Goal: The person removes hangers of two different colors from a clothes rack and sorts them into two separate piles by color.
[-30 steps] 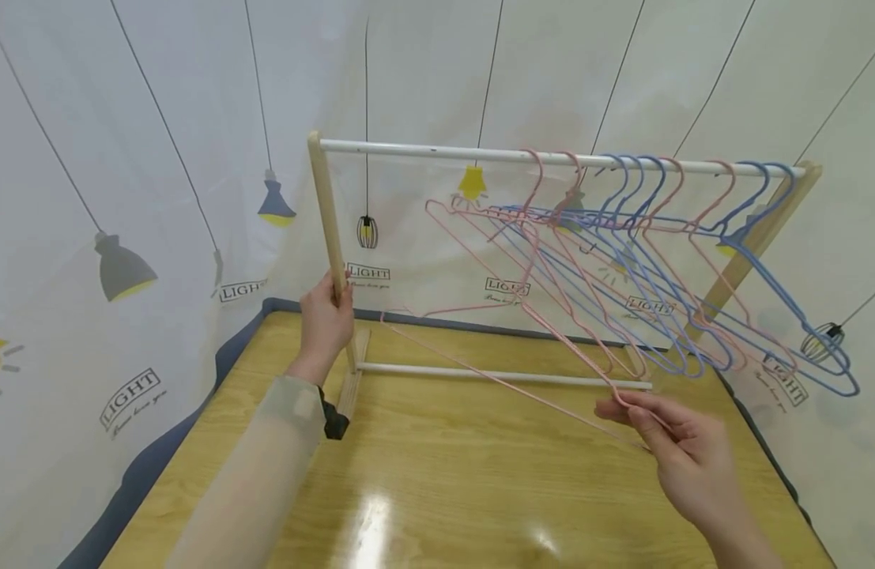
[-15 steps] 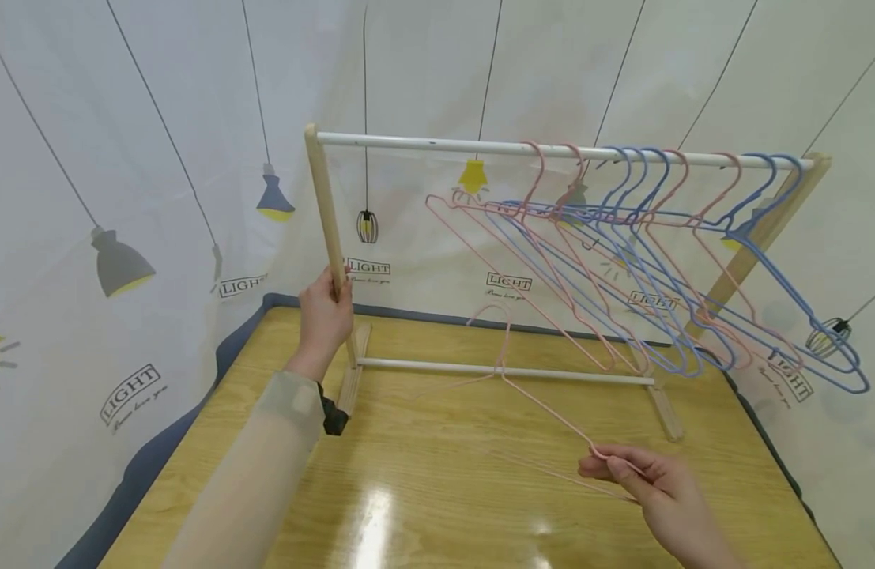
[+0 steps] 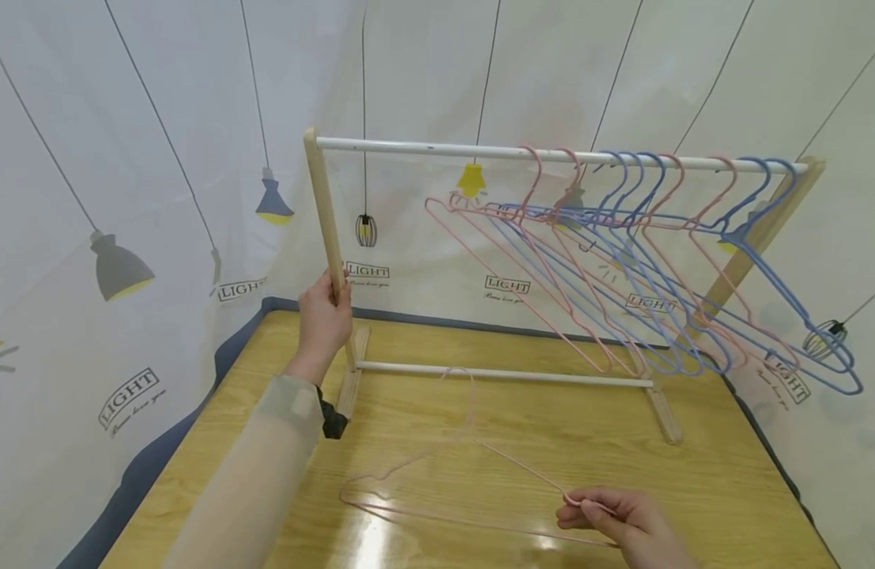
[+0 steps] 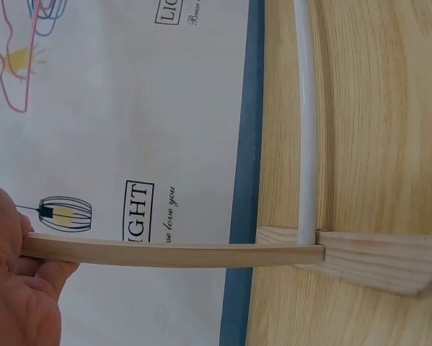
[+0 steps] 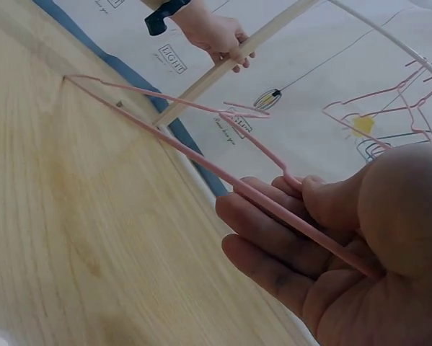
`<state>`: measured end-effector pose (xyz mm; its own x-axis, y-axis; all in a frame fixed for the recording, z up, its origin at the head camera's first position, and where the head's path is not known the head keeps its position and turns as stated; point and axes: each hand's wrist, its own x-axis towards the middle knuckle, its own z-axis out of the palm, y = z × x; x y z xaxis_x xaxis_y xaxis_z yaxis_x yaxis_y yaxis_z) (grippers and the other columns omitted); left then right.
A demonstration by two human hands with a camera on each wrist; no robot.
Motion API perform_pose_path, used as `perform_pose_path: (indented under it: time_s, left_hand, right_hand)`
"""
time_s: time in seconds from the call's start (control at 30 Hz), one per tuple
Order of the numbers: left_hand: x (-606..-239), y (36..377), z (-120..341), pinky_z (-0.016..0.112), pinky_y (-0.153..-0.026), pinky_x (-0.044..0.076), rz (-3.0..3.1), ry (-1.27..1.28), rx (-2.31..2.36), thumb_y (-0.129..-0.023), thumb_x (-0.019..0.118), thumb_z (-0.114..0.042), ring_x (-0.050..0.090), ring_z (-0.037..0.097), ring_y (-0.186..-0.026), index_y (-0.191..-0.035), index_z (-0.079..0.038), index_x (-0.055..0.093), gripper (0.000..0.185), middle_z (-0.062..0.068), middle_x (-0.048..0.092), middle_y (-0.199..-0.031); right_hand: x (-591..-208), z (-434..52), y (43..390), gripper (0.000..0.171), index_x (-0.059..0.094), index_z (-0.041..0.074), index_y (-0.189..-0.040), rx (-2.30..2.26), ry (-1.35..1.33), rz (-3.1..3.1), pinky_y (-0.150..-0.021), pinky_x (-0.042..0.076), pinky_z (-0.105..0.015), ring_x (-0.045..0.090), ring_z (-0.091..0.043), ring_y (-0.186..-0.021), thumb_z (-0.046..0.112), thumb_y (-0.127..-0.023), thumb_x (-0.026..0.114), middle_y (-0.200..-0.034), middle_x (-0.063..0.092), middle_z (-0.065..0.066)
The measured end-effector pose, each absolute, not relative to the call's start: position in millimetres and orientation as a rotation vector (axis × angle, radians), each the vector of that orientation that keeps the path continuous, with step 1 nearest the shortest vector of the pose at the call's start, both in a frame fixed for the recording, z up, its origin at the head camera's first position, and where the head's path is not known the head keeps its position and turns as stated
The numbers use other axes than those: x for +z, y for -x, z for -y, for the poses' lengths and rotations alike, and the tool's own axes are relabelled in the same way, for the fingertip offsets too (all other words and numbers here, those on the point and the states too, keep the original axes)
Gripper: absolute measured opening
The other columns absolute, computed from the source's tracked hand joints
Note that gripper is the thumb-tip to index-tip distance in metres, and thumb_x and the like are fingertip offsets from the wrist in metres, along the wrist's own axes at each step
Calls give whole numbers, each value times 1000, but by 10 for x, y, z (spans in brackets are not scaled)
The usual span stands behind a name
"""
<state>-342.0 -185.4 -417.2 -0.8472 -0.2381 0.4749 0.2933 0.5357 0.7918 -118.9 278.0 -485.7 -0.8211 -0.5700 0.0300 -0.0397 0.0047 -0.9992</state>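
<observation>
In the head view my left hand (image 3: 325, 320) grips the left wooden post (image 3: 319, 190) of a small clothes rack partway up. The left wrist view shows its fingers wrapped round the post (image 4: 165, 254). Low over the table at front right, my right hand (image 3: 618, 518) pinches one end of a pink hanger (image 3: 521, 464) between thumb and fingers. The hanger's hook points toward the rack and its far end reaches left. In the right wrist view its straight bottom bar (image 5: 201, 160) crosses my palm.
Several pink and blue hangers (image 3: 771, 278) hang from the right half of the white top rail (image 3: 423, 148). A lower white bar (image 3: 494, 373) joins the rack's feet on the wooden table (image 3: 252, 442). Behind stands a lamp-printed wall covering (image 3: 423, 63).
My right hand has brought the pink hanger down and toward me, away from the hanging ones, and slightly left. The left hand has stayed on the post.
</observation>
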Motion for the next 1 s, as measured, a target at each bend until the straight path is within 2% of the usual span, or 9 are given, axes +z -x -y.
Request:
perform_pose_path:
  time_s: [0.07, 0.2, 0.47, 0.7, 1.0]
  left_hand:
    - [-4183, 3417, 1857, 46, -71, 58, 2243, 33, -1302, -108, 60, -6, 70, 31, -86, -134, -4, 68, 28, 23, 75, -113]
    - [-4186, 3410, 1857, 47, -73, 58, 2244, 24, -1315, -108, 61, -6, 72, 33, -90, -136, -4, 68, 29, 22, 75, -115]
    - [-4182, 3413, 1862, 48, -76, 59, 2247, 14, -1319, -108, 60, -7, 72, 34, -93, -137, -5, 67, 30, 22, 75, -117]
    - [-4161, 3405, 1856, 49, -78, 59, 2251, 19, -1308, -108, 60, -8, 73, 35, -95, -138, -4, 67, 30, 23, 74, -118]
    - [-4163, 3408, 1851, 45, -70, 57, 2250, 27, -1288, -110, 60, -12, 70, 32, -85, -137, -4, 68, 29, 21, 75, -110]
  right_hand:
    - [-4895, -2760, 1201, 36, 49, -30, -132, -1872, 623, -1858, -94, 55, -28, 74, -20, -109, 1, -113, 44, -119, 76, -12]
    - [-4958, -2709, 1223, 36, 49, -32, -129, -1841, 639, -1870, -94, 55, -28, 74, -19, -107, 0, -112, 45, -117, 76, -18]
    - [-5011, -2548, 1266, 34, 60, -24, -124, -1701, 605, -2067, -90, 57, -29, 75, -18, -103, 5, -112, 51, -113, 73, -30]
    - [-5007, -2443, 1278, 33, 63, -21, -124, -1638, 585, -2244, -94, 55, -26, 74, -19, -105, 8, -112, 51, -113, 73, -27]
    - [-4756, -2440, 1360, 33, 64, -15, -128, -1725, 473, -2452, -93, 54, -24, 72, -17, -107, 12, -113, 52, -118, 74, -21]
